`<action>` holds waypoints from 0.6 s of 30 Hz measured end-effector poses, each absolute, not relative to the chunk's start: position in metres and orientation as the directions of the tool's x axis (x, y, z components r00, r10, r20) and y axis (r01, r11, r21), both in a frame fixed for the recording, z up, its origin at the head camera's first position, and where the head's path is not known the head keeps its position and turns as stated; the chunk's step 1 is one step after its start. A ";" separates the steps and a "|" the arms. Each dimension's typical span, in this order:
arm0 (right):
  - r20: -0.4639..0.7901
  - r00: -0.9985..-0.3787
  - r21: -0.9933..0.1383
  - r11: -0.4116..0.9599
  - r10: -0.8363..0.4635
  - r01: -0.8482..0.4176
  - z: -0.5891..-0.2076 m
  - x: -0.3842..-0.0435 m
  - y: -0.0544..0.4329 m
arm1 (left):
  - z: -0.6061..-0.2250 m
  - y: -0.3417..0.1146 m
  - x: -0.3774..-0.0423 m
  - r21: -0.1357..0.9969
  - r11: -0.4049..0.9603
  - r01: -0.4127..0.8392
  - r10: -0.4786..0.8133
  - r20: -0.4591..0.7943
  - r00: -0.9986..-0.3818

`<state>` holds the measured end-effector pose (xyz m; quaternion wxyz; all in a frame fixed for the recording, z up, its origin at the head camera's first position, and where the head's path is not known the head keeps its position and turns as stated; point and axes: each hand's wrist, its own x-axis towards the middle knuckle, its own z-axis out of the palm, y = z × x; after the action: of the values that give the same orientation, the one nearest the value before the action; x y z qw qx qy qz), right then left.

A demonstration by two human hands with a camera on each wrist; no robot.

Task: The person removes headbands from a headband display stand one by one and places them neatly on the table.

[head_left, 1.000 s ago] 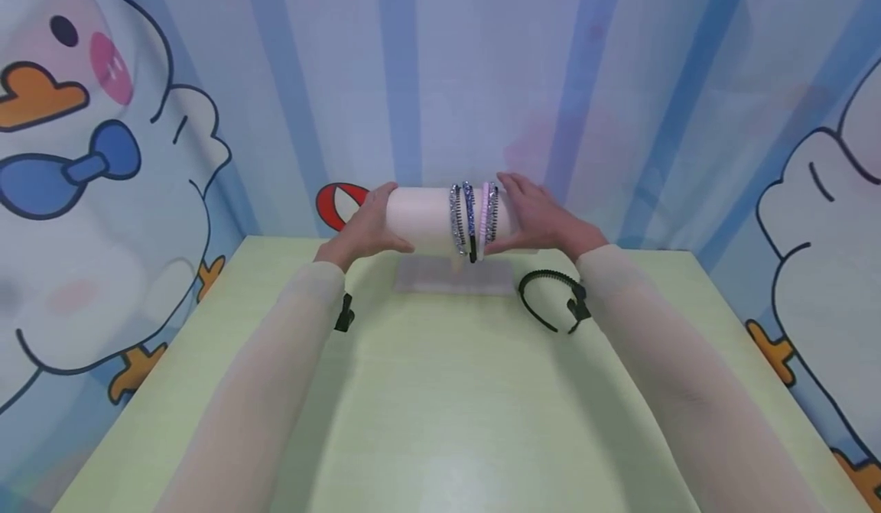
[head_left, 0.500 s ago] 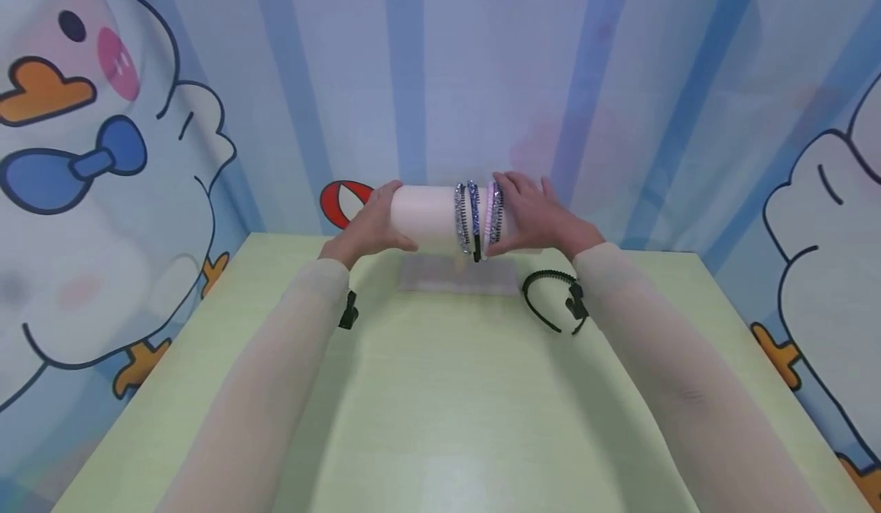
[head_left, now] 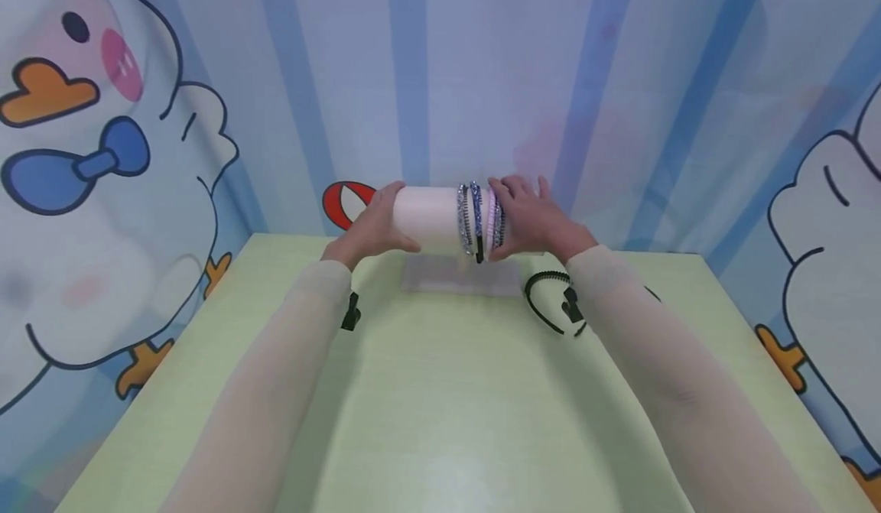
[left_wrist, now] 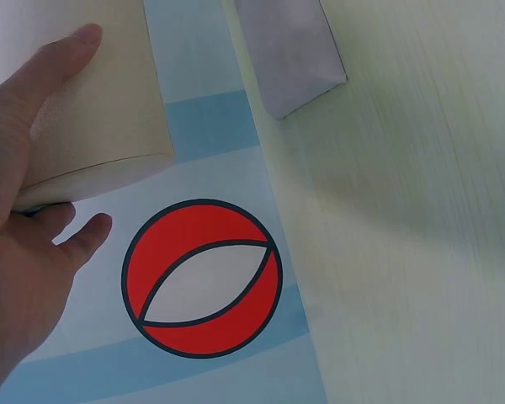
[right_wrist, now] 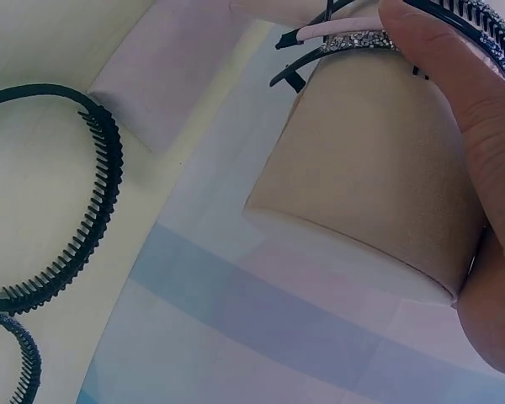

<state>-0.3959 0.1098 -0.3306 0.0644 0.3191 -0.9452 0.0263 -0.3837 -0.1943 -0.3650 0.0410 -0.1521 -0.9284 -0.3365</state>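
"Two hands held the pale roll [head_left: 425,219], one at either end?"

"Yes. The left hand [head_left: 372,226] gripped the left end, its thumb laid along the near side. In the left wrist view two fingertips showed past the rim; the others were hidden behind the roll."

"And the right hand [head_left: 537,219]?"

"Its thumb and forefinger were bent over the outermost headbands [head_left: 491,222] near the right end, a pink one and a silver glittery one, thumb below and forefinger on top. How firmly the fingers pressed could not be told."

"What else was on the roll?"

"A blue glittery headband [head_left: 476,219] and another silver headband [head_left: 463,219], just left of the pink. They sat right of the middle, and the left part was bare."

"Where was the roll?"

"It lay level above a pale flat base [head_left: 457,277], near the back edge of the light green table [head_left: 427,391]. A duck-print cloth [head_left: 482,77] hung behind."

"Anything near the right sleeve?"

"A black toothed headband [right_wrist: 101,194] lay on the table, partly under the forearm in the head view, with a glittery headband [right_wrist: 32,362] just beside it. A black bow [head_left: 351,313] showed by the left sleeve."
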 end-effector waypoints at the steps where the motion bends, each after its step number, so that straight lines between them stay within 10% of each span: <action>1: 0.144 -0.787 -0.003 0.795 -0.600 -0.607 -0.331 -0.396 0.109 | -0.365 -0.195 -0.384 0.615 0.726 0.309 0.253 0.180 -0.951; 18: 0.158 -0.778 0.024 0.790 -0.608 -0.612 -0.332 -0.394 0.109 | -0.366 -0.195 -0.383 0.610 0.730 0.310 0.250 0.184 -0.951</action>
<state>-0.3941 0.1086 -0.3320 0.0789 0.3236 -0.9428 0.0143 -0.3831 -0.1952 -0.3660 0.0446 -0.1506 -0.9289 -0.3355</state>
